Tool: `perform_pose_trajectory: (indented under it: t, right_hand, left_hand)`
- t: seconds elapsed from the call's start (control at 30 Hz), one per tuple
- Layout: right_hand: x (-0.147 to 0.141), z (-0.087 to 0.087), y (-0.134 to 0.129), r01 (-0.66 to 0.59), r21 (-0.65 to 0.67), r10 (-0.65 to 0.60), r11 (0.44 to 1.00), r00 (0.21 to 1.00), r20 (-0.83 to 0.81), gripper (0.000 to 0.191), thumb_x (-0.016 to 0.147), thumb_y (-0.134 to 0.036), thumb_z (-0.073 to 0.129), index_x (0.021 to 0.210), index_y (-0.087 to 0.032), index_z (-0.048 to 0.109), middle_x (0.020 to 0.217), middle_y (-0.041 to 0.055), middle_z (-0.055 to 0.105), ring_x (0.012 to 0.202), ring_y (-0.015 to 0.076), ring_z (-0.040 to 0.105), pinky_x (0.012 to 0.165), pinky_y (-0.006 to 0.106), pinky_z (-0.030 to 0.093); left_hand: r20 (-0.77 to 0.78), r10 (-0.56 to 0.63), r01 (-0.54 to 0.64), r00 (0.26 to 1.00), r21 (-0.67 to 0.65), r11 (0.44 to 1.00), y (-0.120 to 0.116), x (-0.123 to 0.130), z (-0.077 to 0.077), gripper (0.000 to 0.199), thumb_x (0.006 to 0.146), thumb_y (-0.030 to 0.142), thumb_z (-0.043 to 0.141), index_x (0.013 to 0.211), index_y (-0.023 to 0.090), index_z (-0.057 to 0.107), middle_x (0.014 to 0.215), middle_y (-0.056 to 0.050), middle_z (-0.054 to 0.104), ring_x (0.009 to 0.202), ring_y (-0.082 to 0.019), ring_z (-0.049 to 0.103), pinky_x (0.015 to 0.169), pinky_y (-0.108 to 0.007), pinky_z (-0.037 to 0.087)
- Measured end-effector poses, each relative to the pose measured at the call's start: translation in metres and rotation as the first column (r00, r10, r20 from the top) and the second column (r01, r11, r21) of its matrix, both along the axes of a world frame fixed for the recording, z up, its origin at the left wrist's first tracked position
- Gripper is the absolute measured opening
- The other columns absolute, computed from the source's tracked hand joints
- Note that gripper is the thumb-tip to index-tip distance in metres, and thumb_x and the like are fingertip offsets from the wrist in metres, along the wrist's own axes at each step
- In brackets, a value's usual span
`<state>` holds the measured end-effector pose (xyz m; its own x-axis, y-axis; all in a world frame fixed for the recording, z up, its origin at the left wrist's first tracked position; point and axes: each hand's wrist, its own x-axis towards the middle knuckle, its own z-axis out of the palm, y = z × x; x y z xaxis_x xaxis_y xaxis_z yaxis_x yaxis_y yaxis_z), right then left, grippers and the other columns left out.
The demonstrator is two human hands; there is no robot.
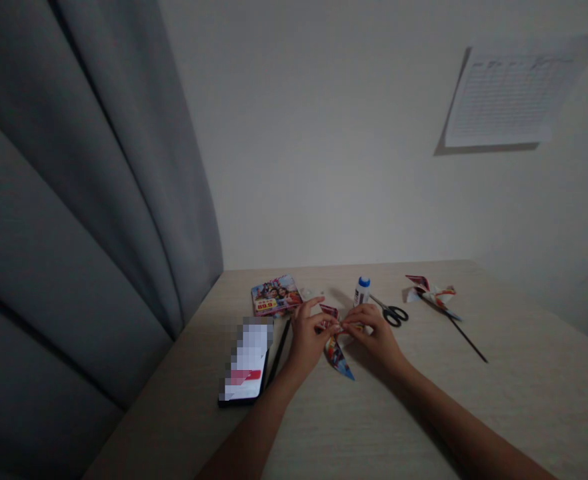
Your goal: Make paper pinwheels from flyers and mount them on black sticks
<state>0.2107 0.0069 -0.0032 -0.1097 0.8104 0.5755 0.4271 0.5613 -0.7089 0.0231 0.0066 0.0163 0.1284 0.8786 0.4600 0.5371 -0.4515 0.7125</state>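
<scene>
From above the table (524, 400), the head camera faces the hands (307, 333) and wall (324, 133) beyond.

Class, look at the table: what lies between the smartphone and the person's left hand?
In the head view, a slim black stick lies between the smartphone and the left hand.

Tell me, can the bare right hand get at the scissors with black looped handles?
Probably yes: the scissors lie near the right hand, with nothing blocking their near end. It holds colourful folded paper, though, so it may need to let go first.
</scene>
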Motion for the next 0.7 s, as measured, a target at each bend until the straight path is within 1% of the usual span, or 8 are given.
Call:
perform_pose_trajectory:
  t: [0.13, 0.23, 0.3, 0.37, 0.43, 0.47, 0.57, 0.7]
  right_hand:
    - [0.0, -0.001, 0.0, 0.01, 0.002, -0.01, 1.0, 1.0, 0.019, 0.016, 0.085, -0.039, 0.069, 0.082, -0.025, 0.078, 0.089, 0.0073, 0.069, 0.096, 0.025, 0.058, 0.088, 0.04, 0.043]
    - [0.003, -0.003, 0.002, 0.007, -0.002, -0.007, 1.0, 0.999, 0.04, 0.015, 0.085, -0.037, 0.069, 0.081, -0.025, 0.078, 0.09, 0.0076, 0.07, 0.097, 0.0251, 0.058, 0.09, 0.041, 0.042]
    - [0.005, -0.004, 0.003, 0.001, -0.022, 0.001, 1.0, 0.998, 0.058, 0.015, 0.084, -0.036, 0.069, 0.081, -0.025, 0.078, 0.092, 0.0077, 0.07, 0.098, 0.0251, 0.058, 0.092, 0.042, 0.042]
    - [0.008, -0.004, 0.004, -0.018, -0.059, 0.023, 0.998, 0.997, 0.077, 0.015, 0.084, -0.036, 0.069, 0.08, -0.024, 0.078, 0.094, 0.0078, 0.07, 0.099, 0.0251, 0.058, 0.093, 0.042, 0.042]
    - [0.011, -0.003, 0.005, -0.046, -0.098, 0.056, 0.994, 0.994, 0.096, 0.015, 0.083, -0.036, 0.069, 0.079, -0.024, 0.078, 0.096, 0.0081, 0.07, 0.099, 0.0252, 0.058, 0.093, 0.042, 0.043]
    - [0.012, -0.003, 0.005, -0.055, -0.111, 0.067, 0.992, 0.992, 0.106, 0.015, 0.083, -0.036, 0.07, 0.079, -0.024, 0.078, 0.096, 0.0082, 0.07, 0.099, 0.0253, 0.058, 0.093, 0.042, 0.043]
    - [0.013, -0.005, 0.006, -0.05, -0.127, 0.069, 0.991, 0.987, 0.145, 0.013, 0.082, -0.034, 0.071, 0.078, -0.024, 0.078, 0.098, 0.0085, 0.07, 0.101, 0.0259, 0.058, 0.093, 0.042, 0.044]
    - [0.011, -0.009, 0.005, 0.019, -0.148, 0.013, 0.989, 0.978, 0.208, 0.007, 0.077, -0.027, 0.073, 0.078, -0.024, 0.079, 0.104, 0.0093, 0.069, 0.106, 0.0275, 0.057, 0.094, 0.043, 0.045]
  left_hand:
    - [-0.024, 0.007, -0.007, 1.0, 0.008, 1.0, 0.001, -0.001, 0.001, 0.009, 0.08, 0.021, 0.074, 0.075, 0.027, 0.077, 0.134, -0.003, 0.058, 0.129, -0.026, 0.047, 0.113, -0.05, 0.035]
    - [-0.102, 0.044, -0.042, 0.994, 0.015, 0.999, 0.002, -0.002, -0.001, 0.008, 0.081, 0.021, 0.072, 0.079, 0.028, 0.077, 0.133, -0.004, 0.059, 0.128, -0.027, 0.047, 0.113, -0.052, 0.034]
    - [-0.197, 0.101, -0.096, 0.975, 0.032, 0.995, 0.001, -0.004, -0.004, 0.009, 0.082, 0.022, 0.071, 0.084, 0.028, 0.077, 0.133, -0.004, 0.059, 0.13, -0.03, 0.044, 0.115, -0.058, 0.028]
    - [-0.294, 0.152, -0.141, 0.944, 0.059, 0.988, 0.0, -0.005, -0.008, 0.012, 0.083, 0.025, 0.07, 0.093, 0.028, 0.077, 0.133, -0.006, 0.059, 0.132, -0.033, 0.041, 0.116, -0.066, 0.015]
    - [-0.366, 0.171, -0.152, 0.915, 0.081, 0.985, -0.001, -0.007, -0.014, 0.019, 0.083, 0.031, 0.07, 0.102, 0.028, 0.074, 0.135, -0.008, 0.058, 0.134, -0.036, 0.038, 0.115, -0.071, 0.004]
    - [-0.391, 0.17, -0.148, 0.905, 0.087, 0.985, -0.001, -0.008, -0.017, 0.022, 0.083, 0.033, 0.071, 0.104, 0.027, 0.074, 0.136, -0.01, 0.057, 0.135, -0.037, 0.037, 0.114, -0.072, 0.0]
    - [-0.436, 0.15, -0.13, 0.887, 0.076, 0.989, -0.001, -0.009, -0.023, 0.022, 0.081, 0.034, 0.072, 0.101, 0.026, 0.074, 0.136, -0.011, 0.057, 0.136, -0.039, 0.035, 0.113, -0.074, -0.004]
    - [-0.44, 0.137, -0.134, 0.888, 0.039, 0.99, 0.002, -0.01, -0.026, 0.011, 0.082, 0.029, 0.071, 0.092, 0.025, 0.072, 0.136, -0.01, 0.058, 0.136, -0.038, 0.036, 0.112, -0.075, -0.003]
